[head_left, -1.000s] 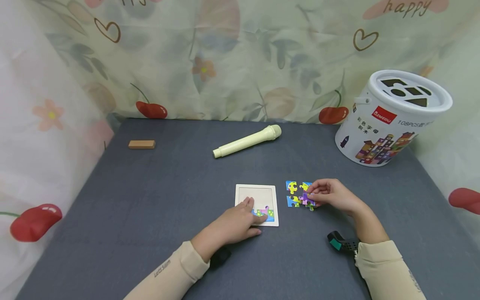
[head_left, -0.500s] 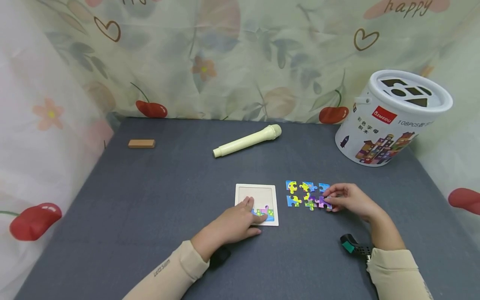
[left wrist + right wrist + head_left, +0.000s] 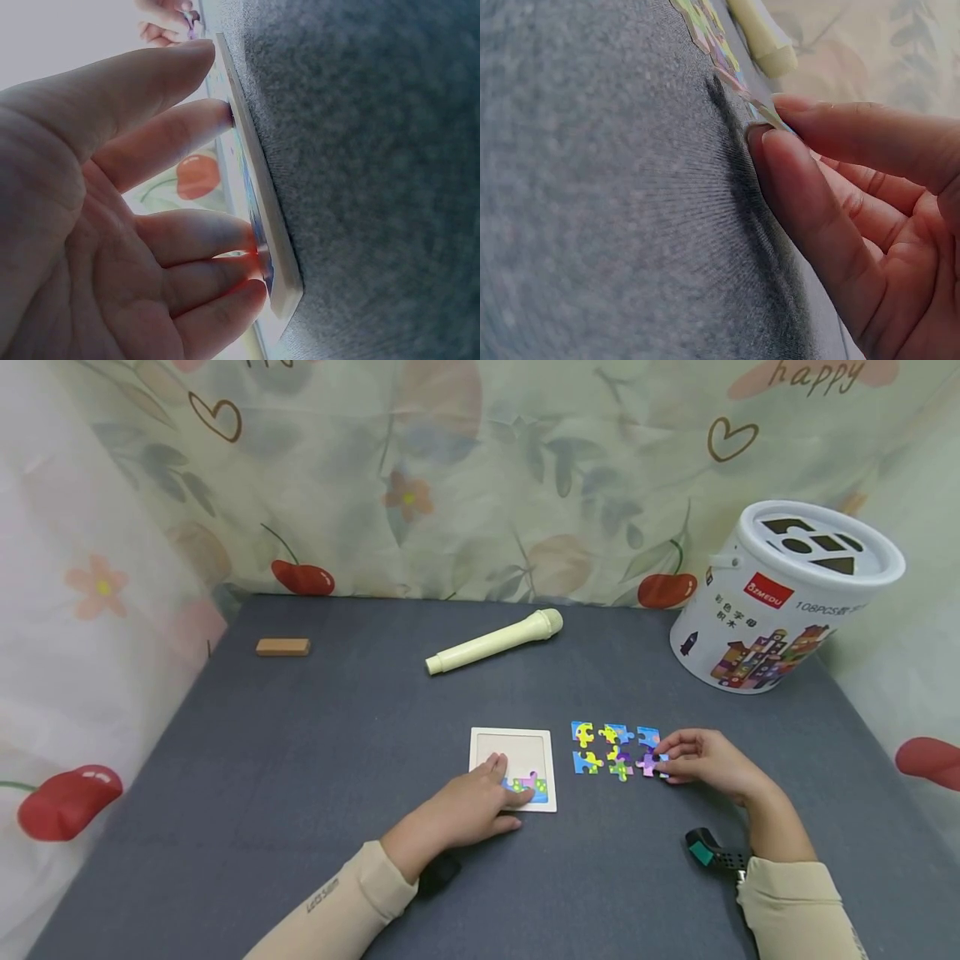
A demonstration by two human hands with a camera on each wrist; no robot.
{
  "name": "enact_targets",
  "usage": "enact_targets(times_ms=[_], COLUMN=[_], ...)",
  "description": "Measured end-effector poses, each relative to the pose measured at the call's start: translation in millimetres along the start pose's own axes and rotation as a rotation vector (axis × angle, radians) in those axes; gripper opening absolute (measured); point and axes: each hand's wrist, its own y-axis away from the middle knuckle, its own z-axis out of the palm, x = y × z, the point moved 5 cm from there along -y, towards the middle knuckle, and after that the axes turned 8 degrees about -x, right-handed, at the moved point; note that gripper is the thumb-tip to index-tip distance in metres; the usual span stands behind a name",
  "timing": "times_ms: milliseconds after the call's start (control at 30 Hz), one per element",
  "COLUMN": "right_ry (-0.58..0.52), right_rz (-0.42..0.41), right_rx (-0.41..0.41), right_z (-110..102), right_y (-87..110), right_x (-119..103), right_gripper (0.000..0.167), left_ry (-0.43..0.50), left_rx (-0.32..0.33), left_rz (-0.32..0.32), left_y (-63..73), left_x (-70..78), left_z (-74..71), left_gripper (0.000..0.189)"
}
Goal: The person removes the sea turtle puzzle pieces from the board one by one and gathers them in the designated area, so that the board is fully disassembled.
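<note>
A square wooden puzzle tray (image 3: 521, 747) lies on the table, with a few colourful pieces fitted along its lower side. My left hand (image 3: 467, 810) rests on it with extended fingers; in the left wrist view the fingertips touch the pieces and the tray's edge. Some of the fitted pieces are hidden under that hand. To the right, my right hand (image 3: 708, 766) pinches a purple jigsaw piece (image 3: 647, 765) between thumb and index finger, low over the table. Several other jigsaw pieces (image 3: 587, 762) lie in two rows beside it, between the tray and the hand.
Behind the tray lies a pale yellow toy microphone (image 3: 495, 642). A small wooden block (image 3: 282, 647) is at the far left. At the back right stands a white bucket (image 3: 780, 602) with shaped holes in its lid. A patterned curtain (image 3: 480, 485) borders the table.
My right hand has shifted right with the purple piece, uncovering the blue and green pieces it had been over. It has moved only slightly in the last half second. The left hand has stayed put.
</note>
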Motion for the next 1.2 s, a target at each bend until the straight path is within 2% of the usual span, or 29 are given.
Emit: enact_targets(times_ms=[367,600,767,1200], right_ry=[0.033,0.074,0.090,0.119], right_rz=[0.026,-0.028,-0.037,0.000], right_rx=[0.018,0.053,0.075,0.140], right_z=[-0.8,0.1,0.3,0.9], right_y=[-1.9,-2.6,-2.2,-2.7], right_x=[4.2,2.0,1.2,-0.5], right_gripper=[0.041,0.035,0.034,0.030], left_ry=[0.011,0.010,0.011,0.014], left_rx=[-0.002,0.000,0.002,-0.004], left_rz=[-0.001,-0.001,0.002,0.003], left_y=[0.1,-0.5,-0.7,-0.2], left_x=[-0.1,-0.7,-0.8,-0.2], left_z=[0.3,0.2,0.3,0.1], left_gripper=[0.041,0.042,0.041,0.041])
